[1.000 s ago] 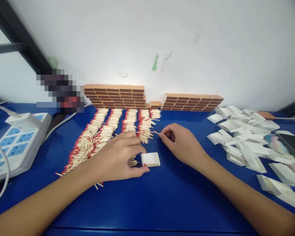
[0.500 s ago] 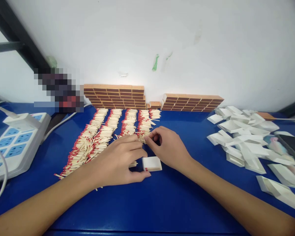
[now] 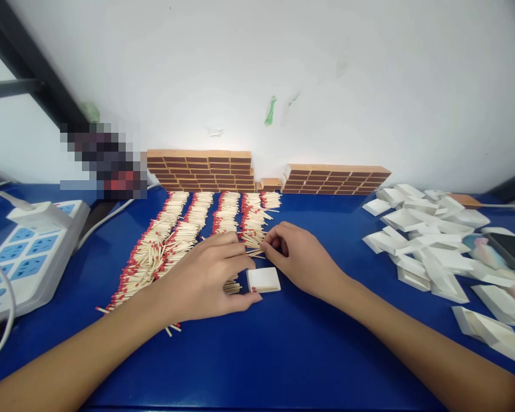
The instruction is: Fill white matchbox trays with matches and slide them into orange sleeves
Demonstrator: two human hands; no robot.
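Observation:
Rows of red-tipped matches (image 3: 184, 234) lie on the blue table (image 3: 283, 349). My left hand (image 3: 206, 280) rests curled over the near end of the rows, its thumb against a small white matchbox tray (image 3: 264, 280) with matches in it. My right hand (image 3: 298, 257) is closed in a pinch at the edge of the match pile, fingertips on several matches (image 3: 254, 250) just behind the tray.
Stacked brown matchbox sleeves (image 3: 201, 170) and a second stack (image 3: 335, 179) line the wall. A heap of empty white trays (image 3: 429, 246) lies at the right. A white power strip (image 3: 26, 252) with cables sits at the left.
My right hand moved left from the open table to the match pile and pinched matches beside the tray. My left hand stayed by the tray.

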